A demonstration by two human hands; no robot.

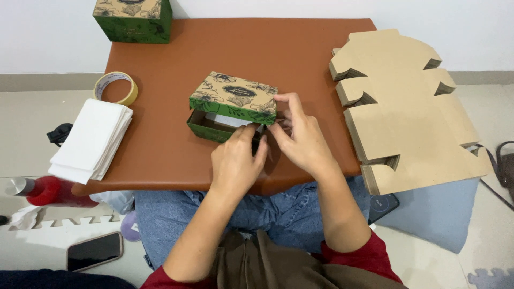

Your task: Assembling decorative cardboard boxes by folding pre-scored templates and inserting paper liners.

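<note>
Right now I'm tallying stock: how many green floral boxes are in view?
2: one green floral box at the table's middle, touched by the left hand and right hand; another at the far left corner, partly cropped.

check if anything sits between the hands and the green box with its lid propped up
Nothing visible does. The left hand and right hand are already at the near edge of the green box, under its lid.

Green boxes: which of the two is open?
The green box at the table's middle, between both hands: its patterned lid sits raised and askew above the base. The other green box, at the far-left corner, is shut.
</note>
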